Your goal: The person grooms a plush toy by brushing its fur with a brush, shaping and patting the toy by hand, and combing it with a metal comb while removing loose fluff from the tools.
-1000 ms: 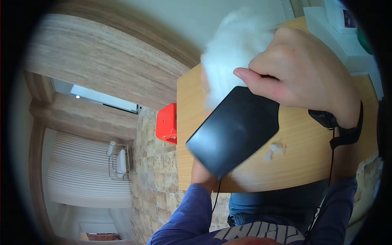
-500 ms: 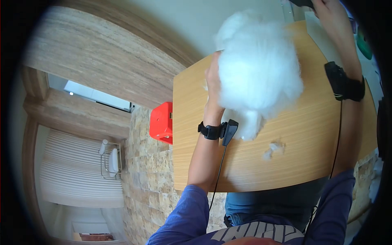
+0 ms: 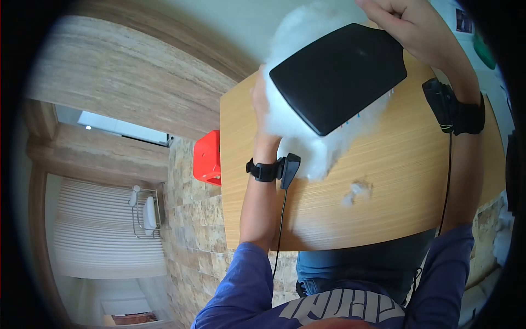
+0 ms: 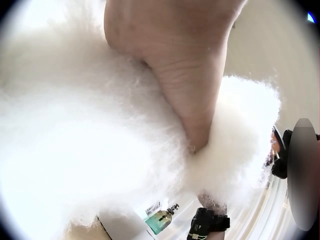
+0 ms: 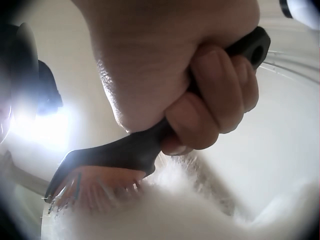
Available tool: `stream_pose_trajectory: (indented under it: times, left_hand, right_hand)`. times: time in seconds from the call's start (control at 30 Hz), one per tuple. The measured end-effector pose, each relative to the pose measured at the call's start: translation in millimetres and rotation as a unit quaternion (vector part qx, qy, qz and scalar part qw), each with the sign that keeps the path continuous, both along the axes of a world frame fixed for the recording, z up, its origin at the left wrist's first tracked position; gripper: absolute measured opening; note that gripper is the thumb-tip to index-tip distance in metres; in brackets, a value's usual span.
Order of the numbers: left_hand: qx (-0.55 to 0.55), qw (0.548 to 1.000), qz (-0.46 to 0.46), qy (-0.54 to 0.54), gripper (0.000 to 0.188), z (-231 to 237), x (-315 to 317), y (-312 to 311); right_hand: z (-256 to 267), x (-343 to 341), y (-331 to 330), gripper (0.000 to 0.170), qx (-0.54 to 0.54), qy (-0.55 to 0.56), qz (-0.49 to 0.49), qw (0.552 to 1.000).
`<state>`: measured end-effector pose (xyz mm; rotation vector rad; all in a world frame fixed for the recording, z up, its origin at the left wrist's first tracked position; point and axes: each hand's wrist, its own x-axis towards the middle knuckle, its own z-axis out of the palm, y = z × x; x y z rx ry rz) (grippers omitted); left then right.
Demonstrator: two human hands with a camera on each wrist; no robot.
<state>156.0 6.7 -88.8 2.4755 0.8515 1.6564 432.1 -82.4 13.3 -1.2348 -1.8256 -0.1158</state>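
Note:
A black paddle brush point(image 3: 339, 79) lies over the white fluffy mass point(image 3: 309, 153), its back facing the head camera. My right hand point(image 3: 413, 30) grips its handle at the upper right. In the right wrist view, fingers of the right hand point(image 5: 210, 95) curl round the brush handle point(image 5: 135, 147), and the pins dip into the white fluff point(image 5: 175, 215). My left hand point(image 3: 260, 107) holds the mass at its left side. The left wrist view shows the left hand point(image 4: 185, 65) sinking into the fluff point(image 4: 100, 145), which hides the fingertips.
Small loose tufts point(image 3: 357, 192) lie on the wooden table point(image 3: 400, 197) near its front edge. A red stool point(image 3: 206, 158) stands left of the table. A green object point(image 3: 484, 53) is at the upper right. Cables run from both wrist cameras.
The brush swung up and away from low over the table to the upper right, then came back over the fluff. The left hand and fluff have shifted slightly left since half a second ago.

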Motion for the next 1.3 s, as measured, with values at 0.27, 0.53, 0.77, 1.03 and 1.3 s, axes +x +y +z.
stream_pose_trajectory:
  times: [0.27, 0.53, 0.77, 1.03, 1.3]
  left_hand:
    - [-0.111, 0.985, -0.120, -0.057, 0.036, -3, -8, -2]
    - [-0.131, 0.986, -0.098, -0.016, 0.029, 14, -5, -9]
    - [0.011, 0.989, -0.143, -0.015, 0.036, 4, -5, -2]
    - [0.016, 0.993, -0.112, 0.030, 0.034, 4, -8, 5]
    - [-0.075, 0.993, -0.084, 0.024, 0.032, -6, -14, 9]
  right_hand:
    - [-4, 10, 24, 0.043, 0.277, 0.132, -0.217, 0.927]
    - [18, -12, -25, 0.041, -0.042, -0.043, 0.028, 0.998]
    - [-2, 17, 4, 0.048, -0.007, 0.010, 0.028, 1.000]
    - [0, -15, -12, 0.041, 0.128, 0.023, -0.173, 0.976]
    - [-9, 11, 4, 0.045, 0.257, 0.142, -0.265, 0.919]
